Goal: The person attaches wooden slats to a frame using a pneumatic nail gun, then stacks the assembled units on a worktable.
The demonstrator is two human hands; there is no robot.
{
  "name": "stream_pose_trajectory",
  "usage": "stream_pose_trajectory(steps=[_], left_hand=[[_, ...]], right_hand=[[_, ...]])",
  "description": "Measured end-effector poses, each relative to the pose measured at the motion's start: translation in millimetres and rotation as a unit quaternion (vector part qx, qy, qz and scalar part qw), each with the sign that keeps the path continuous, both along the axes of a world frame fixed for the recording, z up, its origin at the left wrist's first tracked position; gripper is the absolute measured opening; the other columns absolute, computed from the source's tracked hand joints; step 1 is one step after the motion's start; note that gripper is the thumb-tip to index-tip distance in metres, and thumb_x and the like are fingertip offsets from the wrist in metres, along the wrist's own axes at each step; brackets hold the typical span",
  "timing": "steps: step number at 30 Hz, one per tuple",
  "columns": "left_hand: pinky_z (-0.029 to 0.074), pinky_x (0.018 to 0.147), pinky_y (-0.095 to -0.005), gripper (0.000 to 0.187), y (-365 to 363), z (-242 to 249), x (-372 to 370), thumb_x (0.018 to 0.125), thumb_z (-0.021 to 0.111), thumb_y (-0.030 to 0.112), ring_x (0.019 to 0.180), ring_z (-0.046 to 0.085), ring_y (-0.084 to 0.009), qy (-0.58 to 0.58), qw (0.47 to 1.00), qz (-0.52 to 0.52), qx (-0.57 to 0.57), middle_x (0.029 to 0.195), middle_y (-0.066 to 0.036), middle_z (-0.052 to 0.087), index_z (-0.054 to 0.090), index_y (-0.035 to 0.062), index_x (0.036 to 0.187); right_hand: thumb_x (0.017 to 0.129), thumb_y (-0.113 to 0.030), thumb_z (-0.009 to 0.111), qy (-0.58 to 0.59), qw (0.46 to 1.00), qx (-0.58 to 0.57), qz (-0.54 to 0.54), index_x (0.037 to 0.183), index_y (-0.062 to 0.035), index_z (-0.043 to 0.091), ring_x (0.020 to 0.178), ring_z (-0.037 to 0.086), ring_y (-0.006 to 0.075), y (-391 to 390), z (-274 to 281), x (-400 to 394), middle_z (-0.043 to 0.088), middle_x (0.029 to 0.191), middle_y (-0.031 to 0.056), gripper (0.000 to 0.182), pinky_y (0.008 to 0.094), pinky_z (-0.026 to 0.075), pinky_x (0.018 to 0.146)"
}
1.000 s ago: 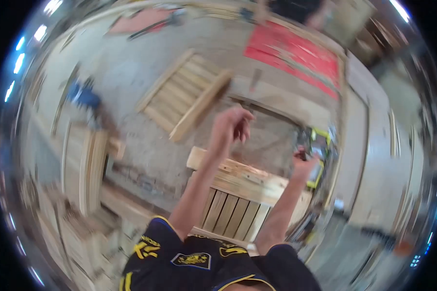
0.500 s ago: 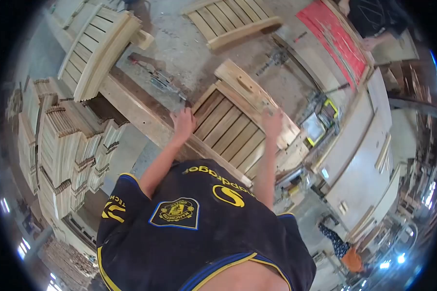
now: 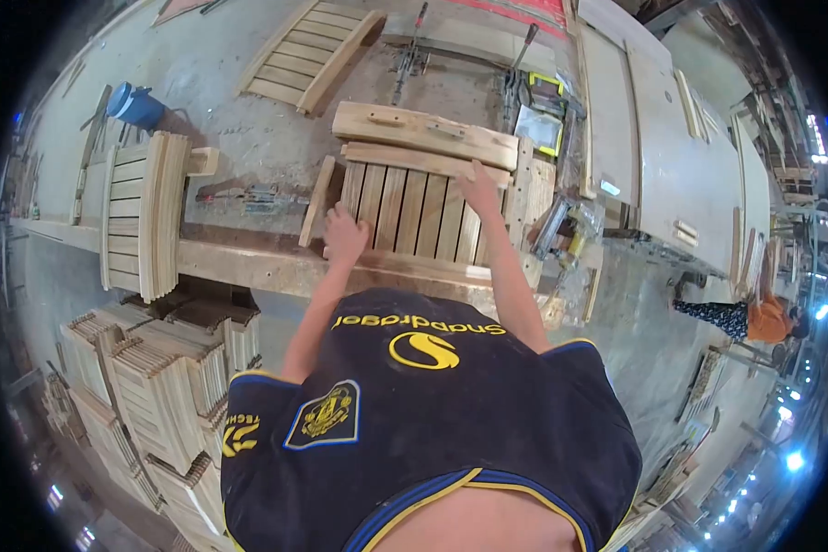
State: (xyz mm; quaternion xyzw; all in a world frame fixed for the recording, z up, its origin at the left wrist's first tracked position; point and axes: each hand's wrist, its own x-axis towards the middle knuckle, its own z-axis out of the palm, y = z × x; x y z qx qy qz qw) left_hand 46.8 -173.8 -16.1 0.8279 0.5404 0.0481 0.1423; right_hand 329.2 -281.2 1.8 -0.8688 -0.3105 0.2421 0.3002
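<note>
A slatted wooden panel (image 3: pixel 414 210) lies flat on the workbench in front of me, its slats running away from my body between two long rails. My left hand (image 3: pixel 345 237) is at its near left corner, fingers bent over the end slat. At the far right, my right hand (image 3: pixel 478 191) rests on the slats and far rail (image 3: pixel 423 158), fingers stretched out and apart. Left of the panel, a short wooden strip (image 3: pixel 318 201) lies slightly slanted, with a gap between them. Behind the far rail is a thick board (image 3: pixel 423 130) with small blocks on it.
Other slatted panels stand at left (image 3: pixel 138 216) and lie farther back (image 3: pixel 313 51). A blue bucket (image 3: pixel 136 106), bar clamps (image 3: pixel 409 64) and a yellow-edged case (image 3: pixel 540 124) are around the bench. Stacked slats (image 3: pixel 147 377) stand lower left; a person in orange (image 3: pixel 765 317) is at right.
My view has turned, so the panel now lies nearly level before me. The short strip now sits apart from the panel's left end. Both hands remain at the panel.
</note>
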Motion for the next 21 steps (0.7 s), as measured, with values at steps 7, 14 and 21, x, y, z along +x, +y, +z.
stream_pose_trajectory(steps=[7,14,21], left_hand=[[0.047,0.082,-0.0469,0.067,40,-10,16,0.073,0.068,0.046,0.098,0.057,-0.0388,0.012,0.979,0.122,-0.163,0.104,-0.021,0.057,0.051,-0.0045,0.114],[0.050,0.054,-0.0353,0.057,59,112,13,0.069,0.071,0.050,0.057,0.064,-0.0185,-0.161,0.901,-0.115,-0.386,0.067,-0.015,0.066,0.068,-0.0063,0.079],[0.042,0.050,-0.0384,0.039,63,228,-9,0.067,0.068,0.035,0.048,0.051,-0.0348,-0.410,0.884,-0.056,-0.218,0.055,-0.021,0.051,0.060,-0.0031,0.062]], right_hand=[[0.083,-0.026,0.061,0.187,0.957,0.109,-0.192,0.115,-0.0016,0.058,0.090,0.061,0.0156,-152,-33,-75,0.065,0.100,0.0070,0.040,0.0277,0.047,0.072],[0.087,-0.027,0.058,0.118,0.948,0.114,-0.273,0.100,-0.0033,0.065,0.077,0.057,0.0096,-204,-7,-108,0.064,0.085,0.0026,0.028,0.0236,0.046,0.063],[0.093,-0.047,0.046,0.268,0.945,0.074,-0.172,0.131,-0.0009,0.045,0.104,0.054,0.0239,-92,-29,-65,0.055,0.118,0.0123,0.059,0.0332,0.042,0.089]])
